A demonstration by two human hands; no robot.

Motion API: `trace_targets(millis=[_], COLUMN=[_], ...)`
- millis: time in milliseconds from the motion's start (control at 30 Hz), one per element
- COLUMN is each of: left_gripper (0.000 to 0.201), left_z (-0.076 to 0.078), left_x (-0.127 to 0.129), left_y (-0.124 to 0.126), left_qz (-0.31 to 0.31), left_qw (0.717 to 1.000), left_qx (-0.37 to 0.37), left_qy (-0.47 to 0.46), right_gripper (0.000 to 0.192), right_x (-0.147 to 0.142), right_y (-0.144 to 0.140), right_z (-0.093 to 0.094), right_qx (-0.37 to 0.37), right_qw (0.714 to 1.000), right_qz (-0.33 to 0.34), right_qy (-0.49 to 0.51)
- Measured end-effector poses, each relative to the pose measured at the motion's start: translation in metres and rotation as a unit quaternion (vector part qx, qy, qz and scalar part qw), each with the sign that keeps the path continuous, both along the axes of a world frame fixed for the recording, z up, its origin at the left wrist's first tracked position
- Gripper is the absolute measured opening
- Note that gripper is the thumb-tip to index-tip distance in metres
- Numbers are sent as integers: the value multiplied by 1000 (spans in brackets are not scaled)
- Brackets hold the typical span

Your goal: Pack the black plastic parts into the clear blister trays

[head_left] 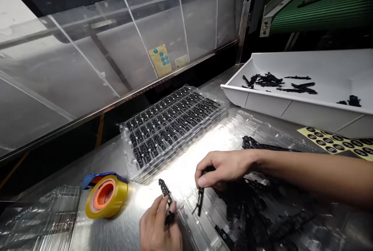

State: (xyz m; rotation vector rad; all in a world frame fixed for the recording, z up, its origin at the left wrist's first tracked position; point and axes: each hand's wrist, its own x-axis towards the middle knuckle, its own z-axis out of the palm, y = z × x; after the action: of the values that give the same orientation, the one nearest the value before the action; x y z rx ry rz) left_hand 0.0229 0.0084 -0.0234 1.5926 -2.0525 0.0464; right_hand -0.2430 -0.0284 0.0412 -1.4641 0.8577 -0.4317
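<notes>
- A worker's left hand [159,227] pinched a narrow black plastic strip [165,198] at the near edge of a steel bench [122,227], fingers closed around its lower end while the top stood free, tilted away to the left.
- The right hand [223,167] reached in from the right, thumb and forefinger clamped on a second black piece [200,201] that hung down just beside the first, the two parts near but apart.
- Both pieces sat over a clear blister tray [201,220] lying flat in a bright pool of light; its near pockets looked bare, suggesting this tray was only beginning to be loaded.
- A loose heap of black parts [256,208] lay to the right under the forearm, a sizeable supply yet to be sorted.
- Farther back, a stack of clear trays [171,126] appeared full, row after row of black parts seated in pockets: work that seemed finished.
- A white bin [305,107] at far right held a scatter of similar black pieces.
- A roll of yellow tape [106,196] with an orange core rested at near left, beside more clear trays [37,216], apparently unfilled.
- A yellow sheet of round labels [338,142] lay at the right, near the bin.
</notes>
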Motion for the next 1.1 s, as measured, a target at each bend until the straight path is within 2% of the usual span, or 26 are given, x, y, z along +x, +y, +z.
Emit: trace_targets(millis=[100,200,267,333,400,467,567,667,733,833,867,900,967,1067,1100], left_gripper=[23,28,29,31,35,36,39,45,45,43,42,40,39,39,34], left_z=[5,10,15,22,29,32,31,30,30,34,36,37,38,35,33], left_x=[2,-2,-7,-13,-18,-21,-21,-23,-26,-30,-31,-31,-28,-22,-21], left_y=[-8,-14,-15,-13,-14,-17,-26,-31,-29,-23,-21,-19,-16,-10,-8], left_qz=[38,51,73,96,118,124,109,138,158,166,174,182,200,217,200], left_qw=[998,987,986,982,968,959,940,893,874,848,840,837,850,876,891], left_qx=[50,135,144,153,177,209,287,373,363,298,274,251,206,170,156], left_qy=[-21,-70,-28,57,131,148,151,214,281,405,435,450,442,395,377], right_gripper=[29,40,44,47,56,61,47,36,31,30,30,29,24,21,21], right_x=[27,54,65,71,72,71,72,72,70,64,62,61,62,68,72], right_y=[-28,-53,-64,-68,-69,-68,-67,-64,-61,-57,-56,-55,-52,-45,-42], right_z=[2,0,-4,-8,-11,-14,-19,-24,-26,-25,-25,-25,-27,-34,-36], right_qx=[-140,-211,-243,-263,-258,-241,-175,-110,-78,-16,-22,-54,-176,-372,-419], right_qw=[985,949,931,931,942,953,978,993,997,997,995,992,973,916,896], right_qz=[31,93,116,122,98,61,51,35,10,-25,-49,-80,-133,-148,-145], right_qy=[98,217,247,221,192,171,100,29,-10,-73,-81,-80,-64,-37,-23])
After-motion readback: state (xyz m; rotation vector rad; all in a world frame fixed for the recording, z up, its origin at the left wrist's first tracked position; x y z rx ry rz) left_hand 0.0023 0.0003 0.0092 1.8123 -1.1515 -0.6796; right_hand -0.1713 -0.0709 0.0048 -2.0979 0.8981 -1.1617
